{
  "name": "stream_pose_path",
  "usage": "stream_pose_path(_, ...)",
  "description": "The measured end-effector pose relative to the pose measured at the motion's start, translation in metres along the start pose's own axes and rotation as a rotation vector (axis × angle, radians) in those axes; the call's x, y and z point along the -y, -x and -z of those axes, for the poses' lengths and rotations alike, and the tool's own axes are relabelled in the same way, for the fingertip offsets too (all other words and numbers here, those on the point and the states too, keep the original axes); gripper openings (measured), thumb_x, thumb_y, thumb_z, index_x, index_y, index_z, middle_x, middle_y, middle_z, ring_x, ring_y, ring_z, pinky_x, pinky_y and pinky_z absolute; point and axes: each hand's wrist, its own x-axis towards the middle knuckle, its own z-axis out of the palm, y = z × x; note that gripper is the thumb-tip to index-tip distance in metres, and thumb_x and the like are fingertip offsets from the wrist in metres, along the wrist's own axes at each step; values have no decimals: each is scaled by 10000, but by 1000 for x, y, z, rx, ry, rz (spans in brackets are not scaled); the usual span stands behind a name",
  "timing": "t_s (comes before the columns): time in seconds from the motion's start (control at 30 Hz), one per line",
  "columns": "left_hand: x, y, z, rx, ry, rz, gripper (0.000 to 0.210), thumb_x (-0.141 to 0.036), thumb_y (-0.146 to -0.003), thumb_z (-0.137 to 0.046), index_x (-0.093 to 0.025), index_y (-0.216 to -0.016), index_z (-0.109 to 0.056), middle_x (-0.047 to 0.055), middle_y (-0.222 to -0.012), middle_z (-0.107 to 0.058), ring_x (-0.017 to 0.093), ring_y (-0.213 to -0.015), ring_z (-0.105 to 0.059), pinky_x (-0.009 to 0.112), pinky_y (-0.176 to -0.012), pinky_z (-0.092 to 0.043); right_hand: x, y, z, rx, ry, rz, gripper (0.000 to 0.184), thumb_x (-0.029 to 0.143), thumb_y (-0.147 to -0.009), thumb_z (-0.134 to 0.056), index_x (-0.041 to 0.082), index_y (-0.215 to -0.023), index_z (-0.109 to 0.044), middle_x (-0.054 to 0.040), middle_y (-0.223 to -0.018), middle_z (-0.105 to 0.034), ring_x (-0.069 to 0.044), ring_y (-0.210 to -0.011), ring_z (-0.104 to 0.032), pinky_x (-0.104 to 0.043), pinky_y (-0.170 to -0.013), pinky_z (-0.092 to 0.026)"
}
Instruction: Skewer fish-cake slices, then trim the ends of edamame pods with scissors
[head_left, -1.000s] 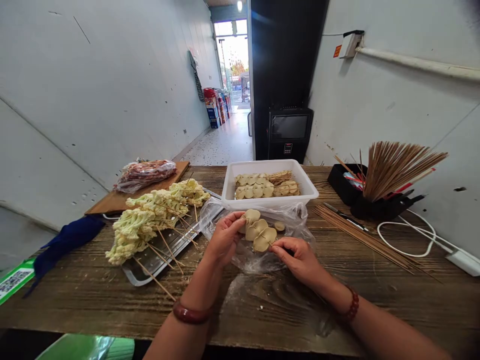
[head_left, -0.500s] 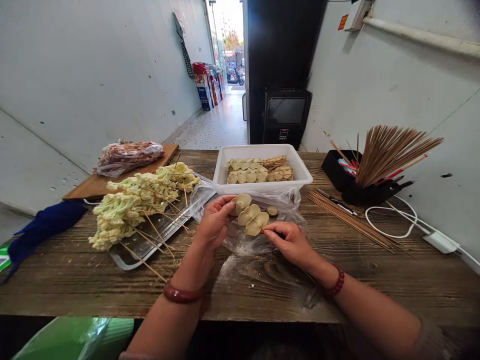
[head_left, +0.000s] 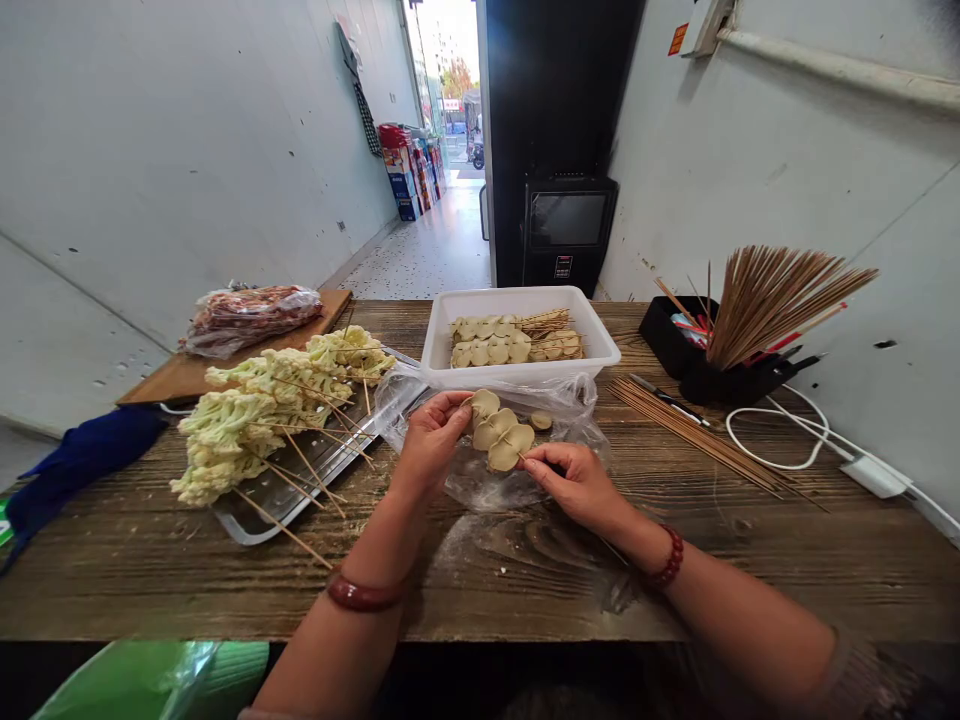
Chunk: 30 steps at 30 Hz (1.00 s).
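Observation:
Between my hands is a skewer of round, pale slices (head_left: 496,432), held tilted over a clear plastic bag (head_left: 480,488). My left hand (head_left: 433,440) pinches the slice at the skewer's far end between thumb and fingers. Just below the nearest slice, my right hand (head_left: 574,480) is closed on the thin wooden stick. A loose round slice (head_left: 541,421) lies on the bag to the right of the skewer. Behind the bag stands a white plastic tub (head_left: 520,376) with several finished skewers of the same slices (head_left: 491,350) in it.
Cauliflower skewers (head_left: 247,430) lie across a metal tray (head_left: 247,528) at left. Behind them, a bagged bundle (head_left: 251,315) rests on a wooden board (head_left: 169,370). At right are loose sticks (head_left: 694,440), a black holder (head_left: 716,385) full of sticks, and a white cable (head_left: 780,465).
The camera view has shifted slightly. Both hands keep their grip on the skewer, and its slices look almost unmoved.

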Motion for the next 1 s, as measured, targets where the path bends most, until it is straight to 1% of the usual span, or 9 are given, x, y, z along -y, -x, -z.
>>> stream_pose_path(0.1,-2,1,0,11,44,32,238,-265,-637,-782,-144,-828,-706,17,-742,-688,117,-634,-579,221,-603,-435,1,0,0,0,-2,-8,235,285,-887,-539,159,-815,-723,-29,-739,-720,-148,-670,-632,-244,-620,-460)
stream_pose_path(0.17,-4,1,0,29,96,87,297,-272,-622,-799,-149,-874,-703,17,-745,-695,118,-622,-588,221,-585,-442,0,0,0,-1,-12,-12,241,296,-890,-536,159,-819,-722,-23,-734,-714,-142,-660,-623,-240,-616,-458)
stream_pose_path(0.27,-7,0,1,66,167,154,383,-309,-620,-816,-152,-950,-704,36,-807,-715,137,-671,-618,233,-597,-474,-1,0,0,0,-26,-18,240,303,-889,-539,155,-829,-720,-26,-728,-714,-141,-655,-619,-241,-617,-458)
stream_pose_path(0.43,-6,-3,4,100,247,198,385,-478,-648,-792,-158,-853,-731,73,-832,-719,187,-724,-629,283,-617,-517,-1,-1,0,0,-25,-23,240,303,-885,-541,155,-814,-716,-31,-726,-707,-140,-653,-614,-240,-614,-453)
stream_pose_path(0.57,-4,-4,6,135,268,240,417,-554,-690,-732,-173,-859,-739,96,-861,-723,222,-763,-642,315,-636,-524,0,0,0,7,-28,-35,257,321,-891,-536,151,-814,-712,-26,-700,-686,-131,-628,-587,-234,-589,-436)
stream_pose_path(0.7,-1,-6,10,79,294,241,414,-542,-735,-696,-156,-879,-737,89,-860,-723,200,-755,-645,296,-650,-520,1,1,0,2,-28,-41,266,339,-893,-536,156,-816,-712,-18,-679,-665,-129,-617,-567,-234,-580,-422)
stream_pose_path(0.83,0,-7,10,52,319,221,408,-518,-720,-724,-142,-877,-740,70,-852,-725,158,-716,-634,244,-611,-505,1,0,1,1,-43,-33,268,340,-889,-537,152,-825,-717,-19,-679,-660,-129,-616,-562,-235,-585,-421)
stream_pose_path(0.9,-1,-5,7,86,309,189,400,-486,-691,-765,-133,-878,-744,67,-847,-728,148,-728,-637,226,-637,-509,1,0,1,3,-49,-31,265,335,-888,-538,152,-829,-720,-23,-695,-671,-130,-624,-570,-236,-591,-426)
stream_pose_path(1.0,-4,-2,2,178,262,175,348,-365,-666,-814,-122,-903,-741,78,-878,-738,153,-750,-654,221,-669,-516,2,-1,1,-4,-55,-34,267,346,-883,-551,152,-817,-723,-29,-715,-687,-134,-641,-577,-239,-602,-434)
